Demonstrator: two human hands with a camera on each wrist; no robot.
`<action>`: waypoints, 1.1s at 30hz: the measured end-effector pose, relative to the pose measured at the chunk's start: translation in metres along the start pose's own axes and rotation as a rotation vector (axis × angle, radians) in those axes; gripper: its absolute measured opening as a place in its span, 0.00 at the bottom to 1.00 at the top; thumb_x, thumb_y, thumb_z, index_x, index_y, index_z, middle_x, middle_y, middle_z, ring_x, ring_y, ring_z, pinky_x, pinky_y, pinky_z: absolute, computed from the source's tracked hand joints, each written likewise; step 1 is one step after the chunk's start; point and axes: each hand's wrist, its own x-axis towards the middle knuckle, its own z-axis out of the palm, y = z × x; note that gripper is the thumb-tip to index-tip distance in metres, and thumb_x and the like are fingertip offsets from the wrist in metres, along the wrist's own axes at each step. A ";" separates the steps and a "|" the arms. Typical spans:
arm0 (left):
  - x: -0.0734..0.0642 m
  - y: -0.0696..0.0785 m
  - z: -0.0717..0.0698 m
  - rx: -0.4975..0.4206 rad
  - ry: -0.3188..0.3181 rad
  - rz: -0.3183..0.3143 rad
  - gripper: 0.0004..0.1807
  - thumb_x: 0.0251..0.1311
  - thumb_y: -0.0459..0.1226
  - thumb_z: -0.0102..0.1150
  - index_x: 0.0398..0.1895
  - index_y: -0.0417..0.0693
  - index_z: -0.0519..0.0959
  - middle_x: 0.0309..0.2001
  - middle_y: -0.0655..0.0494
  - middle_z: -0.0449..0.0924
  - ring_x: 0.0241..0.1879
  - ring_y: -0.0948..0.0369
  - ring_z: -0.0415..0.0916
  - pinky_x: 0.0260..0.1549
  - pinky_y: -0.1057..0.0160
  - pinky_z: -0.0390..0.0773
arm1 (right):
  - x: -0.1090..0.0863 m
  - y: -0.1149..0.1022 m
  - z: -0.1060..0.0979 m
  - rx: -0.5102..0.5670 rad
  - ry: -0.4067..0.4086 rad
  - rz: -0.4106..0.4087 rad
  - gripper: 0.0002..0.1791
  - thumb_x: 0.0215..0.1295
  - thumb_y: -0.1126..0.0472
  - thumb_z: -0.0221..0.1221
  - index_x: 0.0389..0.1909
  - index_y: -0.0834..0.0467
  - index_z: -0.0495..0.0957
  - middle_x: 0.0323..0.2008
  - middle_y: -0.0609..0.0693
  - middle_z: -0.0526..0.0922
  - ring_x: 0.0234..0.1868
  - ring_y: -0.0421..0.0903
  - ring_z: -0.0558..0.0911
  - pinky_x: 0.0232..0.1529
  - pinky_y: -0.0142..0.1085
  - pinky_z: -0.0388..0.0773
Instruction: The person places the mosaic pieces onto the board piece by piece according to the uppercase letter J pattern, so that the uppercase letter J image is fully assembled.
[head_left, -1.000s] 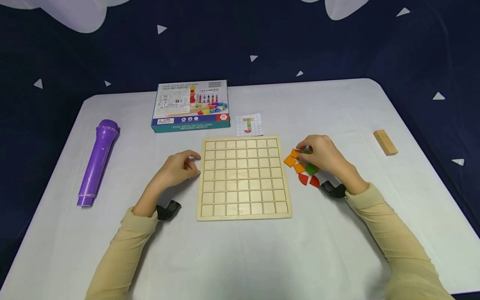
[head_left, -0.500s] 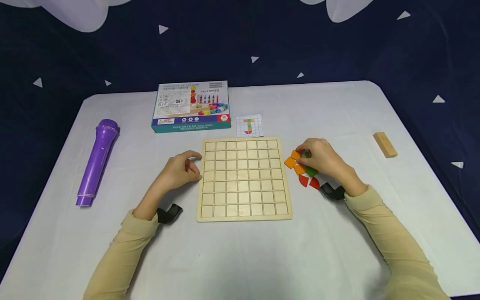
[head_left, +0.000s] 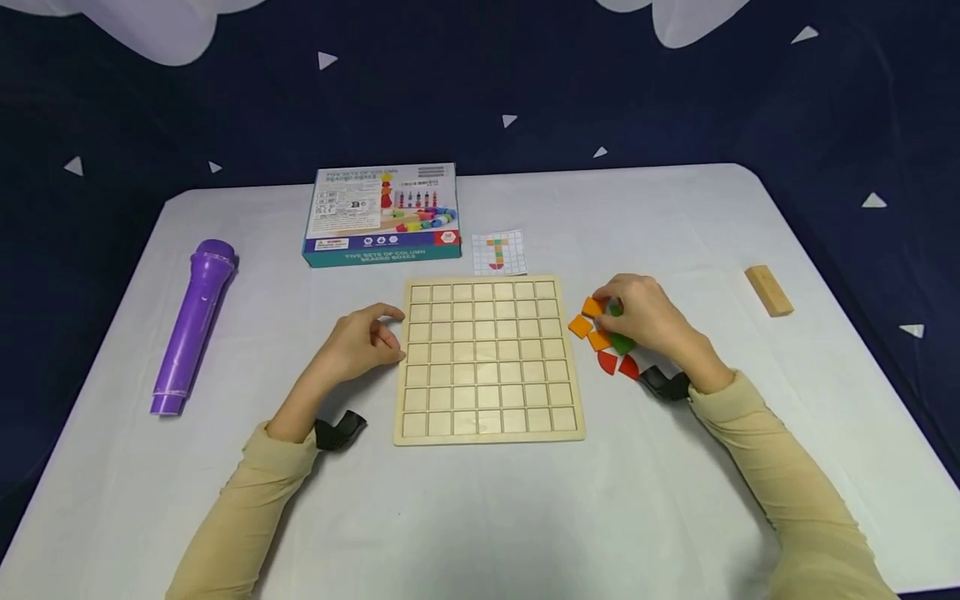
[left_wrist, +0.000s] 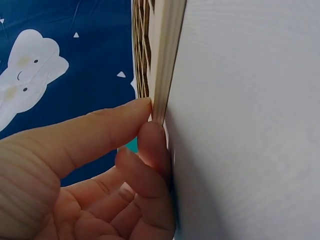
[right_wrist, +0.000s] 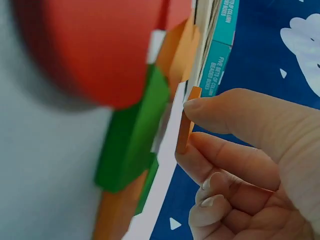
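A square wooden grid board lies flat mid-table. At its left edge, my left hand touches the side with thumb and index finger; the left wrist view has the thumb tip against the rim. Right of the board, my right hand pinches an orange square tile between thumb and index finger, edge-on in the right wrist view. Around that hand lie more orange tiles, green tiles partly hidden by its fingers, and two red quarter-round tiles.
Behind the board is a small card printed with a coloured pattern on a grid. A toy box stands at the back. To the far left lies a purple microphone-shaped object; a wooden block is at the right.
The left fingers have come slightly closer to the board's edge. My right hand stays among the tiles with only a slight shift; the whole view drifts down a little.
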 end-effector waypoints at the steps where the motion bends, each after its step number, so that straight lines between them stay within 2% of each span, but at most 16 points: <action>1: 0.000 0.000 0.000 -0.001 -0.001 -0.001 0.28 0.47 0.30 0.66 0.55 0.38 0.72 0.29 0.47 0.80 0.24 0.62 0.71 0.29 0.65 0.69 | -0.001 -0.001 0.000 0.000 0.005 -0.003 0.14 0.51 0.67 0.64 0.40 0.69 0.81 0.38 0.62 0.83 0.32 0.51 0.78 0.34 0.42 0.75; 9: 0.002 0.000 0.001 -0.002 0.000 -0.003 0.28 0.47 0.31 0.67 0.55 0.38 0.72 0.29 0.48 0.81 0.24 0.63 0.73 0.30 0.66 0.70 | 0.002 -0.017 -0.001 0.017 0.055 -0.087 0.12 0.51 0.67 0.63 0.38 0.66 0.82 0.37 0.58 0.84 0.34 0.50 0.77 0.36 0.40 0.72; 16: 0.000 -0.002 -0.001 -0.005 0.002 -0.009 0.27 0.47 0.31 0.67 0.54 0.40 0.73 0.30 0.48 0.82 0.25 0.63 0.73 0.31 0.65 0.70 | 0.017 -0.040 -0.002 0.020 0.019 -0.124 0.14 0.52 0.67 0.63 0.42 0.66 0.82 0.39 0.59 0.83 0.36 0.51 0.78 0.39 0.42 0.74; 24: 0.000 -0.004 0.000 -0.015 0.002 -0.011 0.27 0.47 0.32 0.67 0.54 0.40 0.73 0.30 0.48 0.82 0.25 0.63 0.74 0.31 0.65 0.70 | 0.034 -0.061 0.006 0.023 -0.010 -0.210 0.14 0.51 0.67 0.64 0.41 0.66 0.82 0.38 0.58 0.83 0.42 0.52 0.80 0.47 0.44 0.75; 33: 0.002 -0.005 -0.001 -0.022 0.004 -0.004 0.28 0.47 0.32 0.68 0.54 0.40 0.73 0.29 0.48 0.82 0.24 0.63 0.73 0.30 0.66 0.70 | 0.052 -0.082 0.018 0.020 -0.028 -0.295 0.11 0.52 0.65 0.64 0.38 0.65 0.84 0.37 0.56 0.84 0.41 0.50 0.80 0.47 0.40 0.76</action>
